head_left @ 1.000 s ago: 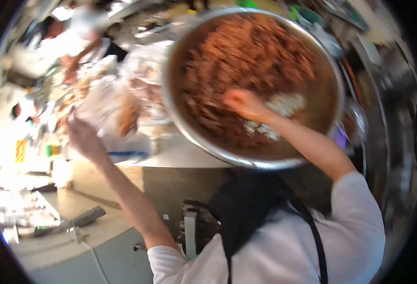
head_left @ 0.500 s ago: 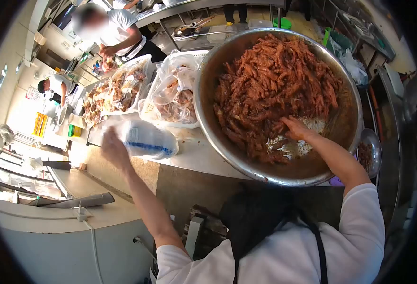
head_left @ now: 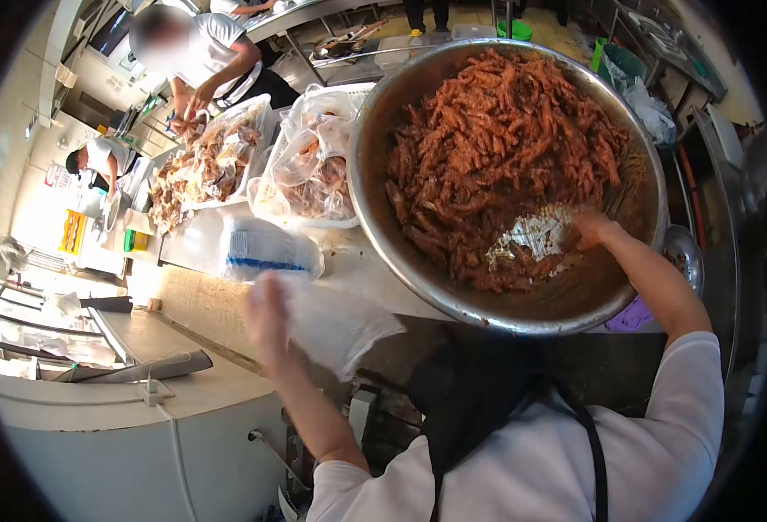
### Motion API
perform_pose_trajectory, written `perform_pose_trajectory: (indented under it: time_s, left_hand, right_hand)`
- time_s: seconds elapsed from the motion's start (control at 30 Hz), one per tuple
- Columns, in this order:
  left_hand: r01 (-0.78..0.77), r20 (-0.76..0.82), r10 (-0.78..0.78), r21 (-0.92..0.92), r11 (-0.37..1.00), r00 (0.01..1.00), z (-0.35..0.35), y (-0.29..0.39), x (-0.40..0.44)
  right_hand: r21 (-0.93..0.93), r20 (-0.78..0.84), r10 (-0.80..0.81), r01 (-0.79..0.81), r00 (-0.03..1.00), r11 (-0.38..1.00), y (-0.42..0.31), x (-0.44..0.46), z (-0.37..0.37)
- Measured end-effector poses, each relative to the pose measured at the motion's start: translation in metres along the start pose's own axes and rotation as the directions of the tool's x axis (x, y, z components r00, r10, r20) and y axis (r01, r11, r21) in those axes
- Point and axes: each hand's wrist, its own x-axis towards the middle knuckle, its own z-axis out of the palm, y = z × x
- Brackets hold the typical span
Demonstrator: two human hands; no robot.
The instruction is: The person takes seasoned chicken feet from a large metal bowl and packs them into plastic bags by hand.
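A large metal bowl [head_left: 383,248] holds a heap of reddish-brown, sauced pieces [head_left: 505,130] that look like chicken feet. My right hand [head_left: 594,230] is inside the bowl at its right, beside a pale, shiny patch [head_left: 536,237]; its fingertips are hidden at the edge of the pieces. My left hand [head_left: 268,315], smeared by motion, holds a thin clear plastic bag [head_left: 340,326] that hangs to its right, over the near table edge. Behind that hand lies a stack of clear bags with a blue band [head_left: 270,250] on the table.
Two white baskets, one with bagged food [head_left: 314,170] and one with filled packets [head_left: 218,161], stand left of the bowl. A person [head_left: 218,56] works behind them, another [head_left: 103,161] farther left. A purple cloth [head_left: 631,315] lies under the bowl's right side.
My left hand has moved from the bag stack toward me and right, with a clear bag now in it. My right hand has shifted right within the bowl.
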Motion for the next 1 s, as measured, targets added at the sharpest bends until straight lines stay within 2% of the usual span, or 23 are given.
perform_pose_trajectory:
  time_s: [0.03,0.07,0.1,0.13,0.17,0.2,0.27,0.3,0.33,0.37,0.4,0.47,0.5,0.57,0.63,0.7,0.77,0.8,0.83,0.87,0.9,0.97,1.0]
  left_hand:
    - [0.066,0.054,-0.071,0.096,0.993,0.996,0.018,-0.042,0.015]
    - [0.125,-0.059,-0.122,0.057,0.991,0.991,0.057,-0.043,0.004]
    - [0.022,0.163,-0.026,0.024,0.999,0.986,0.067,-0.108,0.032]
    - [-0.067,0.182,0.046,0.112,0.991,0.982,0.085,-0.112,0.030]
    - [-0.067,0.115,0.037,0.273,0.960,0.993,0.099,-0.112,0.032]
    - [-0.063,0.062,0.040,0.424,0.903,0.997,0.114,-0.115,0.030]
    - [-0.315,0.124,0.310,0.636,0.704,0.943,0.119,-0.205,0.075]
    - [-0.301,0.194,0.234,0.494,0.816,0.953,0.115,-0.207,0.080]
    - [-0.246,0.273,0.152,0.356,0.901,0.950,0.112,-0.195,0.072]
    - [-0.282,0.194,0.218,0.419,0.863,0.956,0.113,-0.176,0.052]
    - [-0.313,0.094,0.307,0.481,0.819,0.947,0.112,-0.155,0.037]
    - [-0.315,0.047,0.328,0.429,0.847,0.944,0.114,-0.138,-0.011]
    - [-0.391,0.130,0.372,0.421,0.818,0.919,0.119,-0.138,-0.031]
    - [-0.577,0.314,0.519,0.654,0.488,0.795,0.134,-0.132,-0.073]
    - [-0.573,0.354,0.555,0.768,0.288,0.753,0.139,-0.134,-0.087]
    - [-0.444,0.216,0.562,0.842,0.307,0.799,0.140,-0.151,-0.086]
    - [-0.372,0.110,0.398,0.640,0.672,0.911,0.118,-0.165,-0.084]
    - [-0.307,0.058,0.322,0.497,0.811,0.945,0.100,-0.168,-0.075]
    - [-0.397,0.042,0.435,0.496,0.773,0.900,0.087,-0.170,-0.071]
    - [-0.470,0.019,0.539,0.515,0.717,0.842,0.079,-0.170,-0.074]
    - [-0.405,-0.045,0.479,0.469,0.785,0.877,0.079,-0.167,-0.074]
    - [-0.333,-0.087,0.396,0.395,0.856,0.914,0.084,-0.154,-0.076]
    - [-0.331,-0.066,0.382,0.382,0.863,0.922,0.089,-0.133,-0.077]
  right_hand:
    - [0.088,0.156,-0.038,0.024,0.987,0.996,0.017,0.011,0.018]
    - [0.180,0.302,-0.084,0.030,0.950,0.983,0.025,0.014,0.030]
    - [0.036,0.353,-0.083,0.076,0.932,0.996,-0.002,0.013,0.023]
    - [-0.105,0.412,-0.073,0.127,0.908,0.986,-0.044,0.010,0.013]
    - [0.004,0.432,-0.090,0.098,0.898,0.995,-0.057,0.011,0.021]
    - [0.025,0.439,-0.116,0.117,0.891,0.993,-0.068,0.019,0.029]
    - [0.095,0.439,-0.105,0.070,0.893,0.993,-0.076,0.020,0.036]
    - [0.199,0.488,-0.233,0.153,0.841,0.968,-0.056,0.038,0.050]
    - [0.099,0.517,-0.048,-0.004,0.855,0.995,-0.048,0.039,0.050]
    - [0.008,0.443,-0.077,0.082,0.893,0.997,-0.017,0.058,0.071]
    - [-0.062,0.353,0.007,0.016,0.936,0.998,-0.037,0.023,0.026]
    - [0.034,0.304,0.148,-0.166,0.941,0.986,-0.030,0.016,0.013]
    - [0.192,0.196,0.061,-0.099,0.979,0.976,-0.029,0.016,0.018]
    - [0.472,-0.057,-0.081,0.098,0.995,0.876,-0.041,0.017,0.040]
    - [0.338,0.177,-0.122,0.056,0.977,0.939,-0.074,0.022,0.038]
    - [0.239,0.328,-0.177,0.100,0.928,0.966,-0.084,0.030,0.037]
    - [0.285,0.423,0.001,-0.134,0.906,0.949,-0.066,0.029,0.037]
    - [0.436,0.387,-0.037,-0.147,0.921,0.888,-0.038,0.049,0.057]
    - [0.559,0.269,0.064,-0.210,0.961,0.802,-0.044,0.041,0.039]
    - [0.590,0.198,0.186,-0.268,0.963,0.762,-0.061,0.041,0.019]
    - [0.715,0.035,0.229,-0.185,0.973,0.674,-0.082,0.038,0.010]
    - [0.385,-0.191,0.265,-0.176,0.945,0.906,-0.128,0.040,0.006]
    - [0.186,-0.277,0.177,-0.128,0.945,0.974,-0.131,0.051,0.009]
